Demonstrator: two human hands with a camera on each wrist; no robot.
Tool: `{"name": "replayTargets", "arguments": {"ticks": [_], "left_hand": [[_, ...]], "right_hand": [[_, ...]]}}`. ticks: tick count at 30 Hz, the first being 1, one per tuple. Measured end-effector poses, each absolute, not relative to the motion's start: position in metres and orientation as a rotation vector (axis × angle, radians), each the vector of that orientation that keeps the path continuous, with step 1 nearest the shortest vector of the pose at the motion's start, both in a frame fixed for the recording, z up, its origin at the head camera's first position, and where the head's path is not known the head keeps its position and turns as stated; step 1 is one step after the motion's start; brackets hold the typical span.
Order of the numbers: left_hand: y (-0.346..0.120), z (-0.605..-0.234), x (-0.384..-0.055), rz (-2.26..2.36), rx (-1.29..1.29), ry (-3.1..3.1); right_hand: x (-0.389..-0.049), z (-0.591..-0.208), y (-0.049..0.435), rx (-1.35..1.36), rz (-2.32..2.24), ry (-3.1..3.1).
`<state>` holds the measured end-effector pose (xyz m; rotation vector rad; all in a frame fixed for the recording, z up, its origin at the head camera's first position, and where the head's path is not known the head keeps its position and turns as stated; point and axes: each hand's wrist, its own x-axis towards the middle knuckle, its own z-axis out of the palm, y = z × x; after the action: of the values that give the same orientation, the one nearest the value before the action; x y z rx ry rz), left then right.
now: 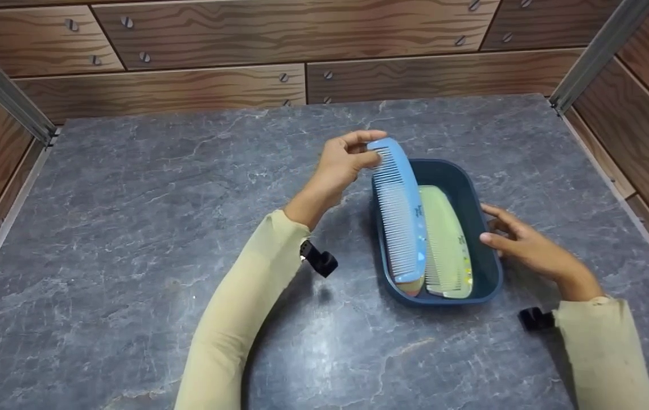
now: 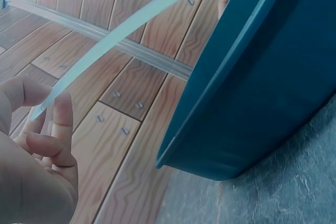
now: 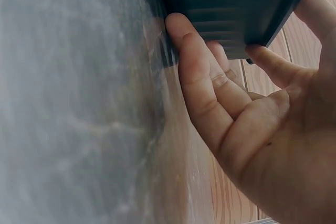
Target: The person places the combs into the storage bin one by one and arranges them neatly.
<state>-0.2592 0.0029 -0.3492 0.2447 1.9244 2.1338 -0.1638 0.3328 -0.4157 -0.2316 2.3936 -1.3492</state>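
Note:
My left hand [image 1: 339, 165] pinches the upper end of a blue comb [image 1: 407, 188] between thumb and fingers. The comb slants over the left side of a dark blue plastic bin [image 1: 475, 188], its teeth facing left. Seen edge-on in the left wrist view, the blue comb [image 2: 121, 32] is a thin curved strip. Inside the bin lies a light green comb [image 1: 444, 228]; beneath the blue comb's lower end shows a tan and pinkish piece [image 1: 411, 286], mostly hidden. My right hand [image 1: 529, 247] holds the bin's right side, thumb at the rim and fingers against the outer wall [image 3: 215, 19].
The bin stands on a grey marble-patterned tabletop [image 1: 131, 228]. Wood-patterned panels [image 1: 302, 34] border the back and sides, with metal posts [image 1: 592, 54] at the rear corners. Black wrist cameras [image 1: 321, 262] hang from both sleeves.

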Motion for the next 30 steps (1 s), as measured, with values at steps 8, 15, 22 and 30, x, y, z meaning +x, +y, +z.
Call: {"name": "replayTargets", "arguments": {"ticks": [8, 15, 22, 30], "left_hand": [[0.01, -0.355, -0.261, 2.069, 0.289, 1.949], [0.013, -0.363, -0.264, 1.985, 0.287, 2.002], [0.012, -0.368, -0.267, 1.942, 0.289, 2.013], [0.01, -0.371, -0.269, 1.872, 0.366, 2.085]], "right_hand": [[-0.164, -0.415, 0.332, -0.219, -1.343, 2.395], [-0.164, -0.416, 0.332, -0.209, -1.355, 2.38], [-0.164, -0.416, 0.331, -0.207, -1.365, 2.37], [-0.163, -0.416, 0.332, -0.245, -1.373, 2.388]]}}
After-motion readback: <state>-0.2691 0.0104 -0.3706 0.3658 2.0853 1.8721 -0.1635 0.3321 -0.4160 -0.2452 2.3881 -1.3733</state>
